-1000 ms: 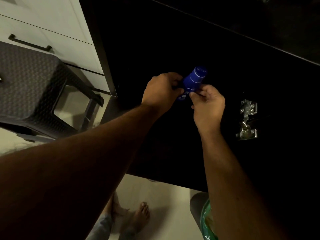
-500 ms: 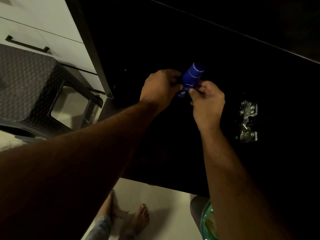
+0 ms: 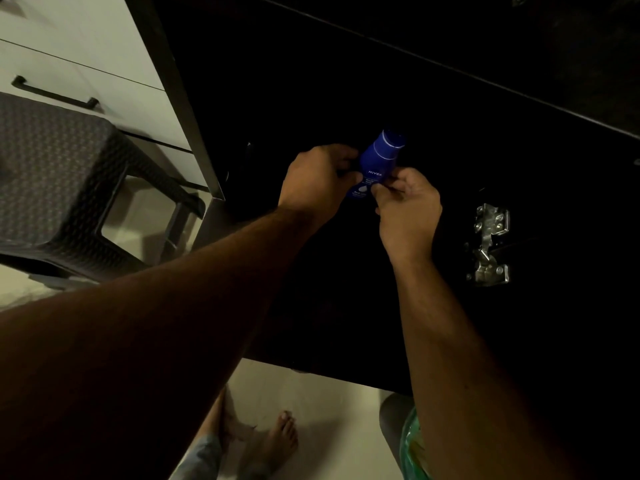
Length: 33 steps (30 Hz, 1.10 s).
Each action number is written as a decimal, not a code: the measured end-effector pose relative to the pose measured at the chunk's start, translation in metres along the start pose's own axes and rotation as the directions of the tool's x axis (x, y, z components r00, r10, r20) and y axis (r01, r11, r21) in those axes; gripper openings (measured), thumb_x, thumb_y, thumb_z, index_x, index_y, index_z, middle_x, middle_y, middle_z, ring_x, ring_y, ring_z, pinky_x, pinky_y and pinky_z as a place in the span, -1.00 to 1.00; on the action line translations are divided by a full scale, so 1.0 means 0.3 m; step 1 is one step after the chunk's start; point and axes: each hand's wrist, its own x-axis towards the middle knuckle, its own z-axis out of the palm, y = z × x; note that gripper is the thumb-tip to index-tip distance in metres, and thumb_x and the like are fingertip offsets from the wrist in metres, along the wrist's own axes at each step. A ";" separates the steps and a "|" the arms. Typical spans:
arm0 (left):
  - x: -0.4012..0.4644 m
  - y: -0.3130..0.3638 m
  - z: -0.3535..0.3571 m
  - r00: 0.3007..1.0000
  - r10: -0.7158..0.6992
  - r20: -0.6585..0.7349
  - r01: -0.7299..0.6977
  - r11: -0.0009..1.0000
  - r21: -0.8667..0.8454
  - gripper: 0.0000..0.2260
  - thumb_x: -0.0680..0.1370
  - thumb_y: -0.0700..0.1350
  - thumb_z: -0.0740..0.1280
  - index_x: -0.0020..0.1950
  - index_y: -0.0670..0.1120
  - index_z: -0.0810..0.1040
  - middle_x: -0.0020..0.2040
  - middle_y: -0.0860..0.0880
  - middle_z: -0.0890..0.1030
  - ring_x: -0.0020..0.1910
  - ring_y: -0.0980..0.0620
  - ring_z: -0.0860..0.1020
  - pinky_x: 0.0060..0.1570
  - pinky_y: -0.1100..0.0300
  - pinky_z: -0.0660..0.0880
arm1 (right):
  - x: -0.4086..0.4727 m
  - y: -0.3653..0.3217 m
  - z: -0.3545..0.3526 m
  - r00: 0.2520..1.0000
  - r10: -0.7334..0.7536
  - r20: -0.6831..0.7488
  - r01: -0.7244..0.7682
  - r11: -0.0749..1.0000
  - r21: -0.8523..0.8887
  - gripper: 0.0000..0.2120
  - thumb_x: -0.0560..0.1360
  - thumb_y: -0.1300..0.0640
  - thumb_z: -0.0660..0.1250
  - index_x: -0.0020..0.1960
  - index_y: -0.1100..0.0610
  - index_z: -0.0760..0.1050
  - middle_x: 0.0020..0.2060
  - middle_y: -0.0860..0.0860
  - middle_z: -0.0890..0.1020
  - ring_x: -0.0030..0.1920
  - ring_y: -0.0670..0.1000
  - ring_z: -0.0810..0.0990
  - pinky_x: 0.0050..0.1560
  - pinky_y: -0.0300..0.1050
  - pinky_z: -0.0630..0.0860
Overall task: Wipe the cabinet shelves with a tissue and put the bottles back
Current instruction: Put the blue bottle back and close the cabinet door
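A small blue Nivea bottle with white rings near its cap is held upright between both hands, in front of the dark open cabinet. My left hand grips its left side. On the right, the fingers of my right hand pinch its lower part. The cabinet's inside is too dark to make out shelves or other bottles. No tissue is visible.
A dark woven-pattern stool stands at the left, before white drawers with a black handle. A metal door hinge shines at the right. Bare feet and a green bag are on the pale floor below.
Both hands, still on the blue bottle, have shifted slightly up and deeper toward the cabinet. The bottle stands a bit more upright than before.
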 end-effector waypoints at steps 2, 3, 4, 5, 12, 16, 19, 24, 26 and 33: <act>0.000 -0.005 0.005 1.000 -0.006 0.000 0.006 1.000 -0.001 -0.64 0.58 -0.13 0.35 0.38 -0.07 0.48 0.30 -0.01 0.57 0.27 0.07 0.51 0.30 0.19 0.41 | 0.001 0.002 -0.001 1.000 0.000 0.011 0.001 1.000 -0.012 -0.79 0.49 0.23 0.42 0.11 0.10 0.57 -0.05 -0.06 0.67 -0.06 -0.14 0.66 -0.02 -0.04 0.64; 0.000 -0.008 0.006 1.000 -0.012 0.000 0.012 1.000 0.001 -0.64 0.58 -0.13 0.35 0.38 -0.07 0.48 0.30 -0.01 0.57 0.28 0.07 0.51 0.30 0.20 0.41 | 0.003 0.003 -0.001 1.000 -0.002 0.016 0.002 1.000 -0.019 -0.79 0.49 0.23 0.42 0.12 0.10 0.57 -0.05 -0.06 0.67 -0.06 -0.14 0.66 -0.01 -0.05 0.64; 0.000 -0.011 0.008 1.000 -0.019 0.002 0.019 1.000 0.002 -0.63 0.58 -0.13 0.36 0.39 -0.07 0.47 0.31 -0.01 0.56 0.28 0.07 0.51 0.31 0.19 0.40 | 0.004 0.006 -0.003 1.000 -0.006 0.024 0.007 0.999 -0.031 -0.79 0.49 0.24 0.42 0.12 0.11 0.58 -0.04 -0.05 0.67 -0.06 -0.15 0.65 0.00 -0.06 0.64; -0.001 -0.013 0.008 1.000 -0.024 0.007 0.024 1.000 -0.001 -0.61 0.57 -0.13 0.36 0.40 -0.07 0.46 0.32 -0.01 0.56 0.29 0.06 0.50 0.32 0.17 0.40 | 0.005 0.009 -0.005 0.999 -0.014 0.034 0.016 0.999 -0.052 -0.78 0.49 0.24 0.41 0.13 0.12 0.57 -0.04 -0.04 0.67 -0.07 -0.16 0.65 0.00 -0.09 0.63; -0.039 -0.032 -0.013 0.998 -0.061 0.024 0.062 0.998 -0.013 -0.50 0.54 -0.13 0.40 0.47 -0.03 0.39 0.39 -0.02 0.49 0.37 0.05 0.44 0.40 0.10 0.35 | -0.022 0.034 -0.034 0.999 0.050 -0.016 -0.051 0.996 -0.071 -0.53 0.48 0.24 0.44 0.36 0.11 0.46 0.08 -0.05 0.59 -0.06 -0.24 0.55 -0.21 -0.57 0.44; -0.141 -0.027 -0.056 1.000 0.003 0.029 -0.004 0.999 0.034 -0.54 0.57 -0.08 0.36 0.46 0.00 0.39 0.38 -0.03 0.50 0.32 0.04 0.48 0.30 0.18 0.38 | -0.091 0.010 -0.066 0.998 0.062 -0.007 -0.063 0.994 -0.088 -0.57 0.47 0.22 0.45 0.31 0.04 0.50 0.11 -0.07 0.59 0.02 -0.20 0.57 -0.15 -0.48 0.44; -0.243 -0.011 -0.114 0.996 0.059 0.059 -0.066 0.990 0.125 -0.55 0.59 -0.02 0.32 0.48 0.03 0.36 0.38 -0.02 0.50 0.29 0.02 0.49 0.21 0.21 0.35 | -0.181 -0.026 -0.115 0.998 0.056 0.001 -0.056 0.990 -0.131 -0.63 0.47 0.16 0.45 0.27 0.02 0.53 0.10 -0.07 0.60 0.05 -0.14 0.59 -0.09 -0.42 0.43; -0.444 0.075 -0.262 0.989 0.083 0.126 -0.121 0.934 0.337 -0.47 0.59 0.13 0.25 0.54 0.03 0.25 0.50 -0.05 0.34 0.42 -0.08 0.39 0.32 0.03 0.36 | -0.389 -0.146 -0.220 0.996 0.022 0.083 0.007 0.941 -0.338 -0.64 0.51 0.04 0.40 0.28 0.08 0.54 0.15 0.05 0.61 0.12 0.02 0.61 0.10 -0.07 0.55; -0.536 0.107 -0.334 0.985 0.019 0.174 -0.086 0.918 0.386 -0.43 0.60 0.17 0.22 0.56 0.04 0.18 0.55 -0.08 0.24 0.49 -0.09 0.29 0.39 -0.02 0.29 | -0.480 -0.213 -0.261 0.988 0.003 0.153 0.062 0.907 -0.417 -0.61 0.53 -0.01 0.36 0.31 0.09 0.51 0.20 0.08 0.59 0.18 0.08 0.57 0.13 -0.06 0.49; -0.789 0.205 -0.551 0.956 -0.024 0.293 -0.167 0.776 0.608 -0.35 0.60 0.29 0.05 0.60 0.05 -0.04 0.61 -0.10 -0.06 0.58 -0.10 -0.12 0.51 -0.11 -0.10 | -0.704 -0.405 -0.348 0.906 -0.043 0.421 0.335 0.680 -0.652 -0.40 0.60 -0.22 0.13 0.55 0.02 0.18 0.56 0.09 0.16 0.55 0.14 0.07 0.40 0.13 0.23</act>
